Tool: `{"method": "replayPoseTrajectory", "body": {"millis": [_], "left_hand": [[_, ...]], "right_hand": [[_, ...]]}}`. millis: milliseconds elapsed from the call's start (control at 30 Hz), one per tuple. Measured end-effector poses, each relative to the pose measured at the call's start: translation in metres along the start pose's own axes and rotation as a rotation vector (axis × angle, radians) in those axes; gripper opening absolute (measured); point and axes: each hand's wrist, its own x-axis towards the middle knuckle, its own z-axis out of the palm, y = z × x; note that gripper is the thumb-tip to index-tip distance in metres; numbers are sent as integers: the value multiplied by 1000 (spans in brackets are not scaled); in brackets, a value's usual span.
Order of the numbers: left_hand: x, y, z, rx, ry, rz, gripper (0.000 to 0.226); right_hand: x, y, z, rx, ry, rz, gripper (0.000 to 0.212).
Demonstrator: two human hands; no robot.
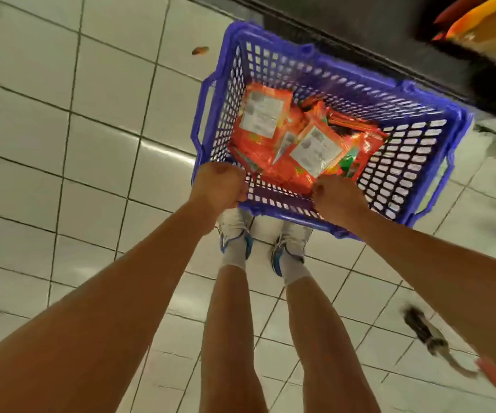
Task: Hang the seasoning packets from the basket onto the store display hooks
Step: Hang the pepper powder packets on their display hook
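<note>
1. We look straight down at a blue perforated plastic basket (396, 162) that fills the upper middle and right of the frame, held above a floor of pale square tiles (62, 144).
2. Our left hand (218, 186), just left of centre, has its fingers curled tight round the basket's near rim at the near left corner.
3. Our right hand (337, 198), just right of centre, is also fisted at the near rim; its fingers curl over the edge, and we cannot tell whether they also pinch a packet.
4. The orange seasoning packets (294, 135) lie in a loose, overlapping heap on the basket's bottom, several showing white label panels face up; they sit toward the near left side of the basket.
5. Below the basket, at centre frame, we see our two bare legs and white sneakers with blue trim (235, 231), partly covered by the basket's near edge.
6. A dark shelf base (375, 34) runs across the upper right, with blurred orange and yellow packaged goods (485, 28) at the top right corner.
7. A small orange scrap (200, 51) lies on a tile in the upper middle, left of the basket.
</note>
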Motion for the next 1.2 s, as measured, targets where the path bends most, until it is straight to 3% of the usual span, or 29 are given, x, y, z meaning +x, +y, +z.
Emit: {"method": "replayPoseTrajectory", "body": {"millis": [200, 333, 533, 867, 933, 1033, 1133, 1200], "left_hand": [[75, -30, 28, 9, -63, 52, 26], [101, -49, 33, 181, -58, 87, 19], [104, -45, 28, 98, -107, 16, 21], [128, -39, 36, 130, -48, -59, 19], [133, -44, 38, 146, -32, -40, 24], [133, -46, 41, 183, -14, -6, 23], [128, -44, 43, 204, -15, -4, 20], [123, -40, 43, 222, -21, 36, 15]], "right_hand": [[99, 35, 42, -579, -49, -187, 92], [142, 59, 76, -786, -64, -273, 98], [146, 71, 86, -555, 193, -421, 65], [159, 90, 69, -732, 54, -329, 118], [160, 93, 75, -657, 121, -379, 107], [153, 83, 71, -470, 177, -434, 72], [134, 55, 54, -98, 246, -420, 39], [115, 32, 36, 220, 197, -354, 24]]}}
